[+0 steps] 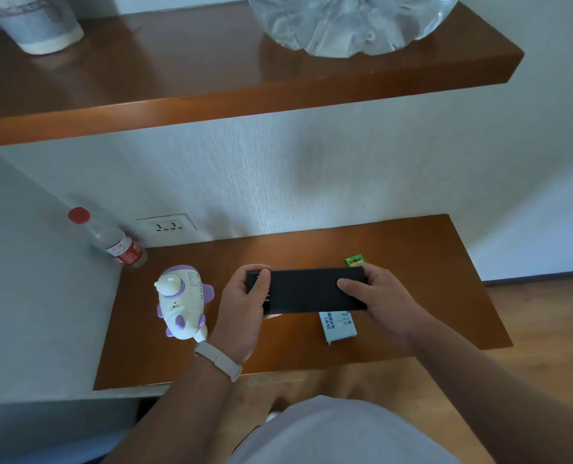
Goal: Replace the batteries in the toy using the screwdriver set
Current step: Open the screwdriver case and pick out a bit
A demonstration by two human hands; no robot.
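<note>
A flat black screwdriver-set case [307, 289] is held above the low wooden shelf [412, 249], lying left to right. My left hand [241, 309] grips its left end with the thumb on top. Its right end is gripped by my right hand [379, 299], thumb also on top. The case looks closed. The white and purple toy [181, 301] stands on the shelf just left of my left hand. A small green battery pack [355, 261] lies behind the case, partly hidden. A white box sleeve with blue print [338, 326] lies under the case.
A clear water bottle [111, 241] with a red cap leans in the back left corner, beside a wall socket [168, 226]. An upper wooden shelf [211, 105] overhangs, carrying a large clear water jug [352, 21] and a paper cup [40, 21]. Wood floor lies at right.
</note>
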